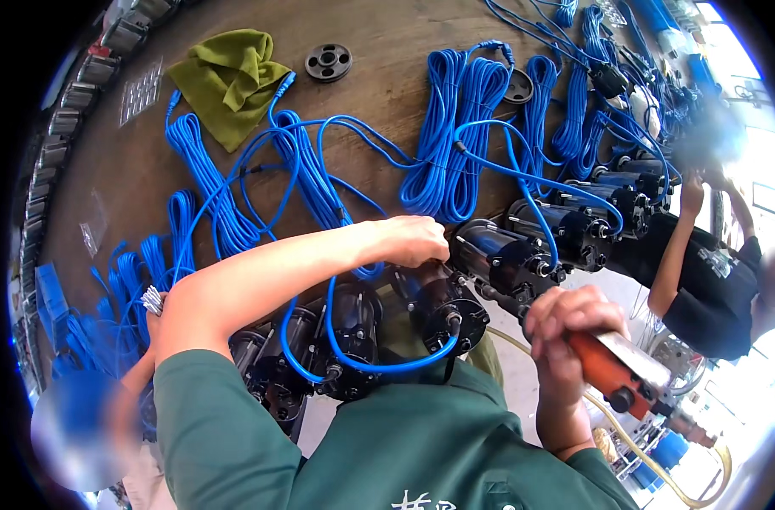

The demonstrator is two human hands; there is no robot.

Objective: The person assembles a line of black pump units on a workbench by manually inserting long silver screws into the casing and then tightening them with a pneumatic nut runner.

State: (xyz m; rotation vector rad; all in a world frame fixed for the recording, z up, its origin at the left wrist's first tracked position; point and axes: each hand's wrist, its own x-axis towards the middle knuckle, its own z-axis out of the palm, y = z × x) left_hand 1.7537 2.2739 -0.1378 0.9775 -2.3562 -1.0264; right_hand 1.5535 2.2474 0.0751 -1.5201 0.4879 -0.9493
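Note:
My right hand (570, 327) is wrapped round the orange body of a lever-handled air driver (608, 367). A pale yellow air hose (621, 433) runs to its rear fitting. The tool's dark nose points up and left, toward the top of a black cylindrical motor (447, 308) close to my body. At that motor's upper edge my left hand (417, 240) is closed, near the driver's tip; whatever its fingers grip is hidden. A blue cable (396, 367) joins this motor's end cap. Another motor (499, 248) stands just right of my left hand.
More black motors line the bench edge on both sides. Coiled blue cables (455, 136) cover much of the brown bench. Farther back lie a green cloth (230, 81) and a black pulley wheel (328, 63). One co-worker (702, 263) stands at right; another (85, 425) at left holds thin white rods.

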